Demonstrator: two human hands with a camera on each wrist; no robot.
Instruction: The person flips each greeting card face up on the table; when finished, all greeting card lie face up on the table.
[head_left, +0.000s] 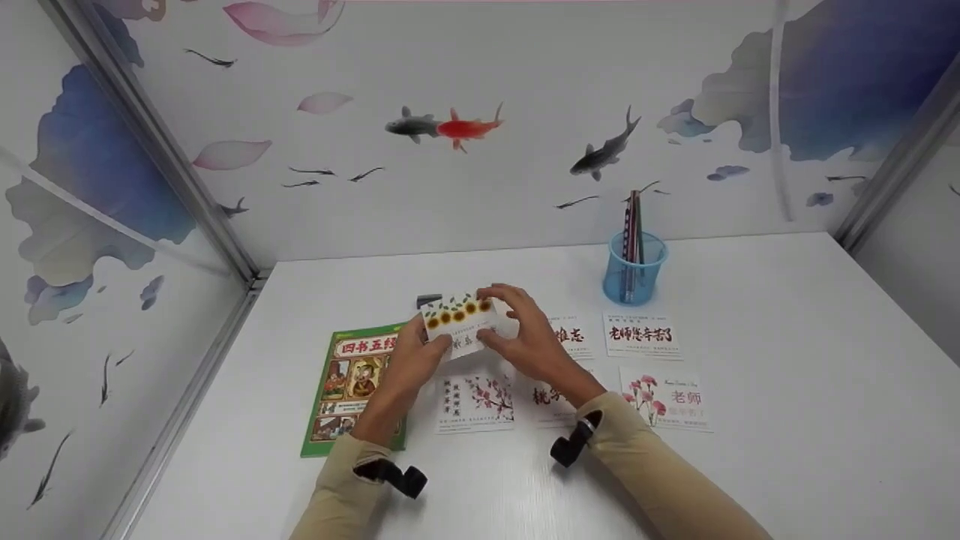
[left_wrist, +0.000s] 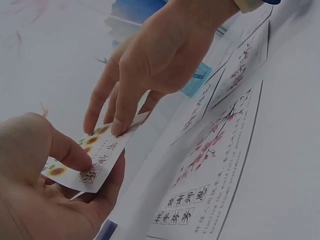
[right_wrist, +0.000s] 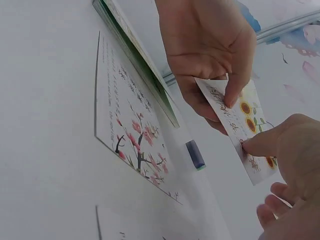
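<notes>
A small white card with a row of sunflowers (head_left: 461,319) is held above the table, tilted. My left hand (head_left: 412,352) grips its left end, thumb on the printed face and fingers underneath. At the other end, my right hand (head_left: 529,337) holds the card with the thumb on its face and the index finger by the top edge. In the left wrist view a white sliver shows below the sunflower card (left_wrist: 95,172); whether it is a second card I cannot tell. Below lies a plum-blossom card (head_left: 476,405) on the table.
Left lies a green-edged comic-style book (head_left: 352,390). A small dark block (right_wrist: 195,154) sits behind the hands. Rightward are a red-lettered card (head_left: 643,335), a carnation card (head_left: 667,397), and two cards partly covered by the right arm. A blue mesh cup (head_left: 635,281) holds pencils near the wall.
</notes>
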